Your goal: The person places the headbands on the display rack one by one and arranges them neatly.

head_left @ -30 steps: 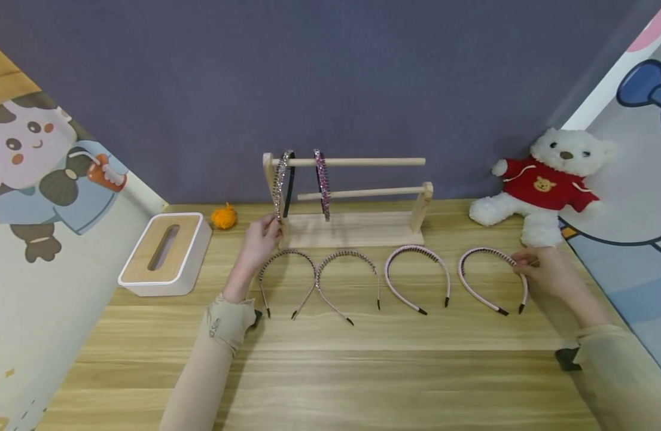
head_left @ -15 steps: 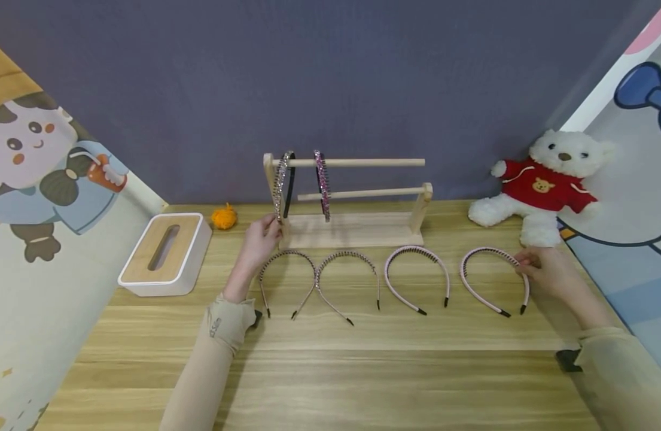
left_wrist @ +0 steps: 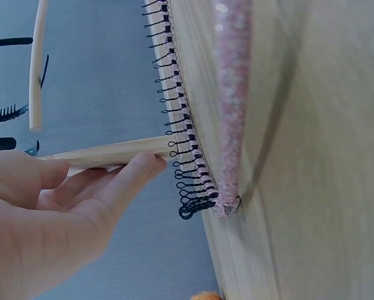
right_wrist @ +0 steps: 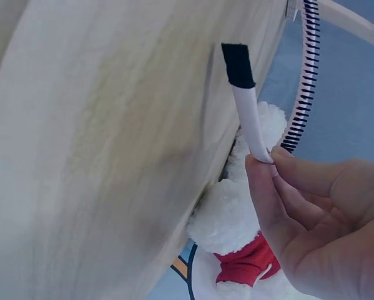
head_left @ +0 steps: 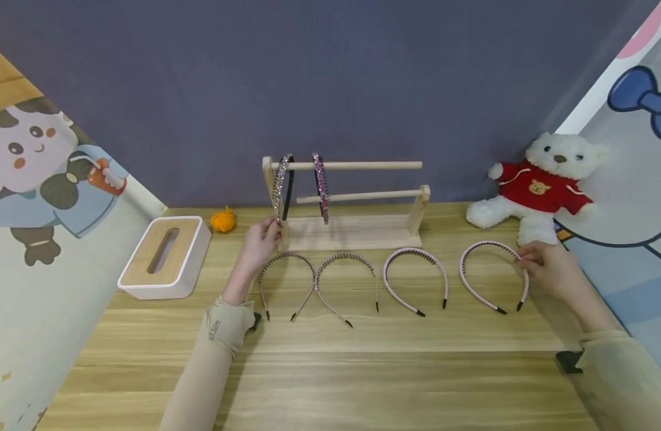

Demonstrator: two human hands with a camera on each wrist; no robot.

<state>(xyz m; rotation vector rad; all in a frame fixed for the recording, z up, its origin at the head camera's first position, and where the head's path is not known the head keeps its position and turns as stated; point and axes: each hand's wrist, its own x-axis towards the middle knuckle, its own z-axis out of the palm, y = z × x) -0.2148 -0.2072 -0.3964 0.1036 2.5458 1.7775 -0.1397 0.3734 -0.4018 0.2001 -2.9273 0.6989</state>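
Note:
With my left hand I grip the left upright of a wooden rack; the left wrist view shows thumb and fingers on either side of this post. Two glittery headbands, one silver and one pink-purple, hang on the rack's upper rod. My right hand pinches one arm of a pale pink headband between thumb and fingers. Its black tip shows in the right wrist view, close over the table. Comb teeth line its inner side.
In front of the rack lie another pale pink headband and two thin glittery headbands that meet at their sides. A tissue box and an orange yarn ball stand left. A white teddy bear sits behind my right hand.
My right hand has lifted the top of the pale pink headband slightly. The left hand keeps its grip on the post. The head view has shifted a little.

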